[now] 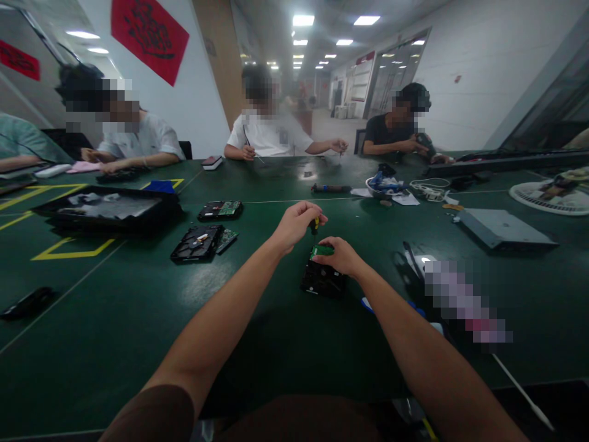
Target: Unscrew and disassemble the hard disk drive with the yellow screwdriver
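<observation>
A black hard drive (322, 279) with a green circuit board (322, 250) on top lies on the dark green table (257, 331) in front of me. My right hand (341, 255) rests on its far edge, fingers curled over the green board. My left hand (297, 224) is closed around the yellow and black handle of a small screwdriver (315, 226), held upright just above the drive.
Two more opened drives (197, 242) (221, 210) lie to the left, beside a black tray (105, 209). A grey metal case (504, 227), a bowl of parts (381, 186) and cables sit to the right. Three people work at the table's far side.
</observation>
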A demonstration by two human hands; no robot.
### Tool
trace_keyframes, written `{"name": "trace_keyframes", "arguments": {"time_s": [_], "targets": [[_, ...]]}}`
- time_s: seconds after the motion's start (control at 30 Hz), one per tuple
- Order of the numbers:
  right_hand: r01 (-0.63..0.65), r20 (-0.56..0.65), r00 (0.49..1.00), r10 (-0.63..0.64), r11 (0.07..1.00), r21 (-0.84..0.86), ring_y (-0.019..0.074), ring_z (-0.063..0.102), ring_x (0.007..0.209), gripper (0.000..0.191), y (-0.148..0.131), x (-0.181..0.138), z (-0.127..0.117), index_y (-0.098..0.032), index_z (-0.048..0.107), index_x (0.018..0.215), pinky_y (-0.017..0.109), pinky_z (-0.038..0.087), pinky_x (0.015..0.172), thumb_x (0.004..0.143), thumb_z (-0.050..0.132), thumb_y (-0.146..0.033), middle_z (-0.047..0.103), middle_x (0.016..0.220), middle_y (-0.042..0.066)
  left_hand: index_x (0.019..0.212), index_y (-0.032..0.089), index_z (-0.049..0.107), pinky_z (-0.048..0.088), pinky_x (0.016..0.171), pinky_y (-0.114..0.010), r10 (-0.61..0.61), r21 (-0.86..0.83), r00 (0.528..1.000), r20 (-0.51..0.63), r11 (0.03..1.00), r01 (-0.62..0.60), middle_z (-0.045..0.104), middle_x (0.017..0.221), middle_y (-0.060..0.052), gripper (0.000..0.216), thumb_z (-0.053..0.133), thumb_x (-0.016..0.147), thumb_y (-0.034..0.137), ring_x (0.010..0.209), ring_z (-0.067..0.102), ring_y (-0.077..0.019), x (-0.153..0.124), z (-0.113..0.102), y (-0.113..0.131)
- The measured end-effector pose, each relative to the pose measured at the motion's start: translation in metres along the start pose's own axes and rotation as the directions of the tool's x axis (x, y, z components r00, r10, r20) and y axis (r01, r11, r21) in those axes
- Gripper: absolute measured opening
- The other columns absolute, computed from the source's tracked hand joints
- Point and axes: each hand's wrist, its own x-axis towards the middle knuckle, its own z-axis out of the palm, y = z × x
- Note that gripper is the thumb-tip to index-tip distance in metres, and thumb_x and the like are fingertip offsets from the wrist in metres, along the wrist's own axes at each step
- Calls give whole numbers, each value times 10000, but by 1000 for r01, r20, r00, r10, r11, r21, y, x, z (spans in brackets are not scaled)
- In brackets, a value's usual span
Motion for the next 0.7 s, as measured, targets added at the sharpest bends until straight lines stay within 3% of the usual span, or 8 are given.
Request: {"name": "trace_keyframes", "arguments": {"time_s": [0.2,0.43,0.6,0.7], "targets": [[-12,0,1000,12,1000,3,252,671,1101,518,-1,-1,0,-261,737,1188,381,495,962,753,854,-515,719,1196,76,766,199,696,472,774,-299,106,188,992,-64,978,-92,689,836,-25,142,626,854,285,829,609,-171,0,-2,3],[-10,-3,1000,10,1000,-2,261,668,1115,516,-2,-1,-1,-262,740,1180,387,495,966,745,860,-512,722,1190,75,872,176,672,511,804,-329,-20,-59,1000,14,998,21,719,833,-53,133,601,874,289,812,668,-176,-2,1,3],[-11,-5,1000,11,1000,6,258,675,1100,513,-1,0,0,-260,740,1180,375,499,954,745,863,-502,729,1185,77,799,194,696,484,752,-293,48,103,997,-62,994,-41,691,828,-32,143,616,864,292,802,617,-168,0,-2,2],[-2,-8,1000,2,1000,14,258,680,1087,511,-1,0,1,-257,742,1177,376,502,952,743,866,-497,732,1179,78,834,192,700,483,768,-298,31,87,1000,-5,996,-30,693,831,-33,126,603,859,269,813,622,-169,-1,-1,3]]}}
